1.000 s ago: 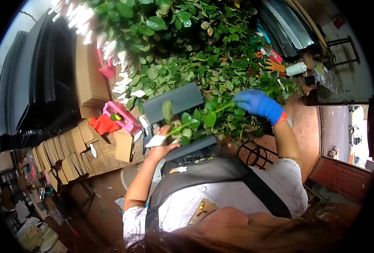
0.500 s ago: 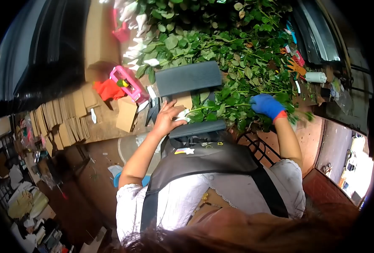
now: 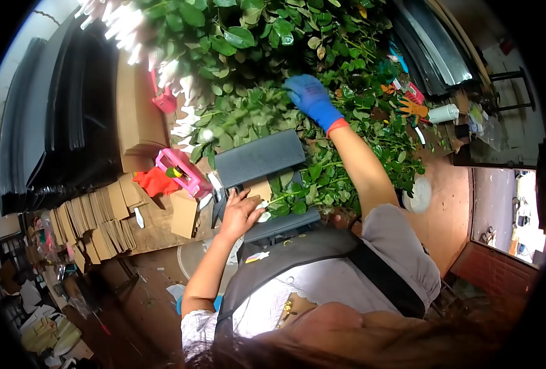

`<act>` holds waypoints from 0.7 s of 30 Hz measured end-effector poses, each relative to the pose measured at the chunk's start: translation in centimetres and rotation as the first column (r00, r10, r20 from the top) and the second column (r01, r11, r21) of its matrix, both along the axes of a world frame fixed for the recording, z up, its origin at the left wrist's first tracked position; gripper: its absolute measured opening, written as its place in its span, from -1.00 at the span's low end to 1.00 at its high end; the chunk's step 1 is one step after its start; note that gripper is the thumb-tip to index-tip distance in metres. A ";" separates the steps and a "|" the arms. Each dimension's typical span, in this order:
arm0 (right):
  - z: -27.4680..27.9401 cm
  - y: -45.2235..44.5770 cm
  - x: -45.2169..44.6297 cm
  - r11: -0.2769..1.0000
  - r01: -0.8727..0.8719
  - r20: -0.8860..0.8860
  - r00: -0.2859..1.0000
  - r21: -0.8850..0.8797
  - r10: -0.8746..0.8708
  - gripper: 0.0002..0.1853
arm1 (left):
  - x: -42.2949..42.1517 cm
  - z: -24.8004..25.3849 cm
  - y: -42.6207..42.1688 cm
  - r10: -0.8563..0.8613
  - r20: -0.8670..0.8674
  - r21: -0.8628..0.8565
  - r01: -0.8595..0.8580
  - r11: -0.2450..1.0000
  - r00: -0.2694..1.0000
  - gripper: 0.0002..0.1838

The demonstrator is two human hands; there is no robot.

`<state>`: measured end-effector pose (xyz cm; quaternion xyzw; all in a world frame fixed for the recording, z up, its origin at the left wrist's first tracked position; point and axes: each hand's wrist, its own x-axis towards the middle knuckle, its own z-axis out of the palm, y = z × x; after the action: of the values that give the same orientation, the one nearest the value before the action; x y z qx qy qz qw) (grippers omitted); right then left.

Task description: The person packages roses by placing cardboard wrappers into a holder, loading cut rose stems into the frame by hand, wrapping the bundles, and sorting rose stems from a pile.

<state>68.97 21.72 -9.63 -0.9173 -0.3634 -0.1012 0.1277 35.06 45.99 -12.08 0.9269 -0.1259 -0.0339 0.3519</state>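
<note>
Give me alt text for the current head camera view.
A person's blue-gloved right hand reaches over piled leafy stems; the bare left hand rests by a white-tipped stem, below a ridged dark block. Cardboard pieces lie at left.

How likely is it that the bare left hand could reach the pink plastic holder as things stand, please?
Probably yes: the bare left hand is near the pink plastic holder, with only low items, like the dark pronged tool, between.

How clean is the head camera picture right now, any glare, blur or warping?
Head view: glare washes out the white tips and the bright doorway; the gloved right hand looks slightly blurred; the hair is soft and dark; edges bend, fisheye-style, into black corners.
</note>
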 end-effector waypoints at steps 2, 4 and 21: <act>4.3 -0.8 -2.0 0.976 -0.168 0.076 0.984 0.138 0.159 -0.66 | -0.3 -0.4 -0.6 0.044 0.026 -0.017 -0.044 0.999 0.999 -0.72; 8.1 -2.3 -4.6 0.949 -0.262 0.098 0.964 0.176 0.248 -0.66 | -0.3 -0.7 -0.8 0.053 0.119 -0.047 -0.047 0.998 0.991 -0.77; -3.9 1.6 3.3 0.957 0.157 0.112 0.985 -0.245 -0.133 -0.61 | -0.5 -1.4 -0.5 0.073 0.004 -0.149 -0.071 0.986 0.997 -0.78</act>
<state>72.27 23.31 -13.57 -0.9445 -0.3106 -0.1062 -0.0152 34.54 45.44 -13.44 0.9022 -0.0961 -0.0072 0.4203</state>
